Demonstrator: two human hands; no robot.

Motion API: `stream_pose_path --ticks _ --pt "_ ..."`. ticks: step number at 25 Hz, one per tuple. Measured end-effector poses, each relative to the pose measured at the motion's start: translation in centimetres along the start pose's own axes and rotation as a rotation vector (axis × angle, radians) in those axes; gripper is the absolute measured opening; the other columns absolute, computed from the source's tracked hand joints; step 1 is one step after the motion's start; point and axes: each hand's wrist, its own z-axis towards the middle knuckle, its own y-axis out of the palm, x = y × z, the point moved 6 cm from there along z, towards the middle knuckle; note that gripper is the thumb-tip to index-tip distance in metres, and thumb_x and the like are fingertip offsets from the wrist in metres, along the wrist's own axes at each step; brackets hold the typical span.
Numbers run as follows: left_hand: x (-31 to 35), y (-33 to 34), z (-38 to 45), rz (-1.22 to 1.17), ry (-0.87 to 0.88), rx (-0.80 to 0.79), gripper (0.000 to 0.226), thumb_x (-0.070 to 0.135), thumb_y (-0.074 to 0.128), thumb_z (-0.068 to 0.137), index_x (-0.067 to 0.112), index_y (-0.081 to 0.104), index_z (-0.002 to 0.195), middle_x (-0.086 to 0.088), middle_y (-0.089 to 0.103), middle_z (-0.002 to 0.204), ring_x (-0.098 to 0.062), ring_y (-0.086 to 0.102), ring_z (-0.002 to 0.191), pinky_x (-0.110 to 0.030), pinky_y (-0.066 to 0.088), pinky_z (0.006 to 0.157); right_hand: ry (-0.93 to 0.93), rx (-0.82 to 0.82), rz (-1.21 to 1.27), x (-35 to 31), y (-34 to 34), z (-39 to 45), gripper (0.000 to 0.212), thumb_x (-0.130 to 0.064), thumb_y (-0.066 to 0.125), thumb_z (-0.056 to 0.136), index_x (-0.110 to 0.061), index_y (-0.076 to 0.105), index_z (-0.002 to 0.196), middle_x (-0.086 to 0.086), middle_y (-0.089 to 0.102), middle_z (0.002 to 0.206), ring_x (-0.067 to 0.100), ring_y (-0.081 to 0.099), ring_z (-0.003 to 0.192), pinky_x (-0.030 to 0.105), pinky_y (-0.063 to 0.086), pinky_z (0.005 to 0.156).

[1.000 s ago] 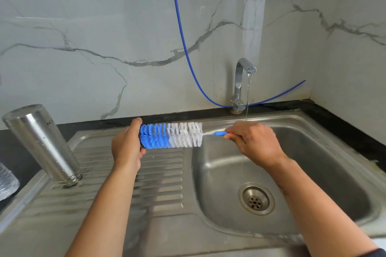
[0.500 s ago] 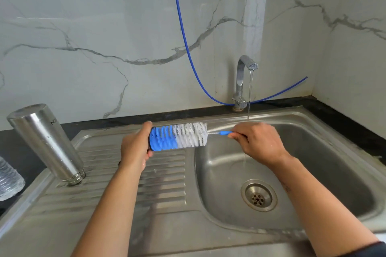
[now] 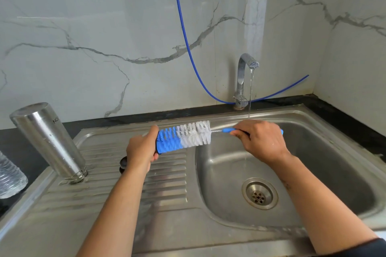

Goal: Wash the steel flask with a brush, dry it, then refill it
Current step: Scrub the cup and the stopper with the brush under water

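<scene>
Brush rinsed, flask draining

Right hand (image 3: 261, 142) grips the brush (image 3: 186, 137) handle, left hand (image 3: 142, 150) holds its tip; flask (image 3: 50, 142) stands inverted, so drying and refilling remain.

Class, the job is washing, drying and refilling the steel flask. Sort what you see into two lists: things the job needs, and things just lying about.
Belongs to the job:
steel flask, upside down on the drainboard
bottle brush, held by left hand and right hand
running tap
sink

Just lying about:
blue hose
clear plastic bottle
small dark object, partly hidden
</scene>
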Motion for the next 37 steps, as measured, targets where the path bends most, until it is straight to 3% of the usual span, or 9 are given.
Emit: stream_pose_path --ticks 2,7,14,16,18,20,26,33,37 --pt "-0.3 0.4 0.1 0.015 0.007 -0.042 0.029 0.042 0.067 0.089 0.014 0.064 0.086 -0.006 0.058 0.068 -0.016 0.051 0.047 -0.022 0.038 0.042 0.016 0.034 0.007 0.3 -0.5 0.2 0.028 -0.046 0.061 0.099 -0.029 0.073 0.080 -0.010 0.057 0.059 0.012 0.043 0.054 0.021 0.026 0.048" --pt "3.2 0.5 -1.1 -0.450 0.371 -0.251 0.023 0.042 0.068 0.086 0.024 0.065 0.099 0.005 0.065 0.086 -0.006 0.056 0.064 -0.016 0.040 0.044 0.447 -0.836 0.735 0.1 4.1 -2.7 0.050 -0.046 0.052 0.104 -0.017 0.060 0.064 -0.003 0.042 0.049 0.013 0.032 0.043 0.025 0.028 0.046" --pt "0.0 -0.3 0.3 0.047 0.074 0.082 0.035 0.047 0.066 0.088 0.012 0.063 0.085 -0.006 0.058 0.068 -0.020 0.047 0.045 -0.023 0.035 0.041 0.120 -0.106 0.099 0.4 0.9 0.0 0.038 -0.059 0.056 0.094 -0.030 0.074 0.080 -0.008 0.054 0.055 0.016 0.051 0.055 0.031 0.042 0.053" --pt "1.3 0.3 0.1 -0.011 0.253 -0.030 0.028 0.045 0.070 0.091 0.019 0.066 0.098 -0.001 0.063 0.074 -0.018 0.054 0.056 -0.024 0.040 0.043 0.196 -0.286 0.264 0.7 1.8 -0.3 0.039 -0.055 0.055 0.098 -0.028 0.071 0.074 -0.007 0.049 0.052 0.013 0.048 0.053 0.029 0.038 0.055" --pt "3.1 0.5 -1.2 -0.200 0.411 -0.198 0.005 0.033 0.069 0.097 0.028 0.067 0.097 0.006 0.063 0.078 -0.012 0.057 0.065 -0.022 0.044 0.047 0.344 -0.673 0.576 0.5 3.6 -1.9 0.048 -0.049 0.051 0.104 -0.019 0.065 0.068 -0.006 0.041 0.050 0.012 0.037 0.047 0.029 0.032 0.052" --pt "3.7 0.3 -1.6 -0.367 0.414 -0.257 0.002 0.027 0.065 0.099 0.028 0.066 0.098 0.007 0.061 0.081 -0.008 0.056 0.066 -0.019 0.044 0.048 0.472 -0.909 0.803 -0.3 4.5 -3.4 0.051 -0.048 0.048 0.105 -0.015 0.057 0.067 -0.003 0.034 0.050 0.013 0.027 0.044 0.026 0.024 0.046" --pt "1.1 -0.6 0.4 -0.139 0.151 0.059 0.039 0.051 0.067 0.091 0.012 0.065 0.095 -0.002 0.060 0.072 -0.020 0.049 0.056 -0.024 0.037 0.043 0.202 -0.250 0.252 0.9 1.5 -0.4 0.040 -0.069 0.057 0.087 -0.035 0.077 0.083 -0.004 0.054 0.054 0.018 0.051 0.055 0.034 0.042 0.056" --pt "3.6 -2.7 -1.1 0.263 0.385 0.362 0.035 0.055 0.058 0.094 0.021 0.062 0.099 0.007 0.061 0.079 -0.025 0.061 0.078 -0.033 0.040 0.062 0.129 -0.111 0.191 1.9 -0.5 -0.2 0.050 -0.077 0.050 0.079 -0.039 0.080 0.093 -0.007 0.068 0.065 0.018 0.059 0.062 0.031 0.044 0.055" --pt "2.1 -1.6 1.0 -0.155 0.271 0.141 0.045 0.048 0.074 0.089 0.017 0.055 0.117 0.000 0.066 0.103 -0.027 0.072 0.095 -0.040 0.063 0.072 0.244 -0.237 0.188 2.3 0.2 -0.6 0.035 -0.063 0.058 0.090 -0.034 0.077 0.088 -0.007 0.060 0.061 0.015 0.056 0.061 0.029 0.040 0.055"
